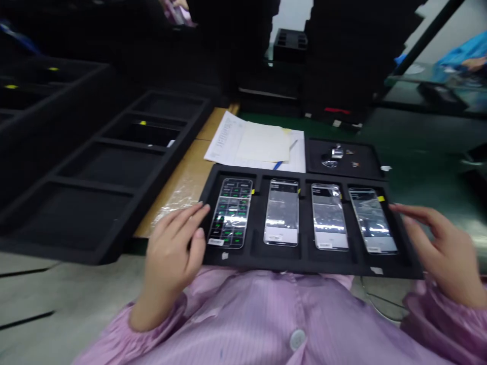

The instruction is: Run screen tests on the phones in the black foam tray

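Note:
A black foam tray (256,253) lies just in front of my body, with a row of smartphones in its compartments. My left hand (173,248) holds the tray's left edge, fingertips at the rim and thumb near the leftmost smartphone (230,213). That phone displays a grid with green text. Beside it, another smartphone (282,213) and a third smartphone (329,217) have mostly grey and white screens. At the opposite end, my right hand (441,248) grips the right edge, close to the rightmost smartphone (373,220); its lower fingers are partly hidden.
Behind the tray are papers (262,144) with a blue pen (278,165), and a small black tray (346,170) holding a metallic piece. A larger compartmented tray (125,185) stands left on the wooden surface (182,175). Dark stacks (338,61) rise behind. Another person's blue sleeve (462,53) appears far right.

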`<state>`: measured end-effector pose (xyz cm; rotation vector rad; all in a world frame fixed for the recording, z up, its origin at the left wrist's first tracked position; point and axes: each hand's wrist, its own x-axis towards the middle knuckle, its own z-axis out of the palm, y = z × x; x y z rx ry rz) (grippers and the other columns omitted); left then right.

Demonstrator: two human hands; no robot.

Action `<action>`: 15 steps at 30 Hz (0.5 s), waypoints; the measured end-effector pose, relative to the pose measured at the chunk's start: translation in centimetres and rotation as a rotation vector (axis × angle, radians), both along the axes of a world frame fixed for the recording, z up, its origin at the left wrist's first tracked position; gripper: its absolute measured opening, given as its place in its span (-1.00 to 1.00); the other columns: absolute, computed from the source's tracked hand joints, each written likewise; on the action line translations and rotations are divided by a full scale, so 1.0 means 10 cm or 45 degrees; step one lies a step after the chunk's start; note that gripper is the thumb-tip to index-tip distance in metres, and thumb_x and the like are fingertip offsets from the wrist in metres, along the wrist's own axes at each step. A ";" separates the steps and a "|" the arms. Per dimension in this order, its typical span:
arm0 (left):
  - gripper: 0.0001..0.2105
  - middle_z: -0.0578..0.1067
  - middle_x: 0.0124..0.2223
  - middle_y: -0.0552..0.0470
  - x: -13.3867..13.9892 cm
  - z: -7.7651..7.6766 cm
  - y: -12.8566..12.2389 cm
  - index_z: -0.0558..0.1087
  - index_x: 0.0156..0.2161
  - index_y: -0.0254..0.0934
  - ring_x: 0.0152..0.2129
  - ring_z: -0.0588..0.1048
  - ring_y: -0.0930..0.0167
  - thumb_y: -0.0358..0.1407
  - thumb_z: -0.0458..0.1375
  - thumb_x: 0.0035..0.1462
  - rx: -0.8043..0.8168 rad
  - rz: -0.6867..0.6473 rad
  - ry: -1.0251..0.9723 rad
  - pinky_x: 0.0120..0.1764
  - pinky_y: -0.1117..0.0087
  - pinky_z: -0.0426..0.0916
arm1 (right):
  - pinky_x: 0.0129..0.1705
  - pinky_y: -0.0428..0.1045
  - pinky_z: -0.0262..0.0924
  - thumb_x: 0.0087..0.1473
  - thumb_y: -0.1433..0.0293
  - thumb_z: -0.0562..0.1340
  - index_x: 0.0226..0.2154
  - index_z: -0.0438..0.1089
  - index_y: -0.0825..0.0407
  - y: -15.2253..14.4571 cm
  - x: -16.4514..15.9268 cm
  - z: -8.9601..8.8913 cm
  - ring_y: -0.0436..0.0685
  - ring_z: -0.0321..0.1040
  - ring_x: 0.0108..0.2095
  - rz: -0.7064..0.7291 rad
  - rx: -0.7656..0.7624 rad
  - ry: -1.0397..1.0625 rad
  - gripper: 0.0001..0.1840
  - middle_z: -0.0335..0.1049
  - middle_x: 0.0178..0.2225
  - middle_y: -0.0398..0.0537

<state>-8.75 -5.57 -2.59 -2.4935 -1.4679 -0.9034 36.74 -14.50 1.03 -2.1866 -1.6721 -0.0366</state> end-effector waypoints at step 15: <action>-0.25 0.51 0.06 -0.34 0.43 -0.04 0.26 -0.04 0.40 -0.56 0.07 0.37 -0.01 -0.11 -0.08 0.23 -0.691 0.324 -0.221 0.09 -0.11 0.29 | -0.29 0.00 0.25 -0.10 0.34 0.40 -0.56 0.39 0.03 2.09 0.59 -0.26 0.11 0.38 -0.43 -0.001 -0.219 0.318 -0.80 0.46 -0.48 -0.07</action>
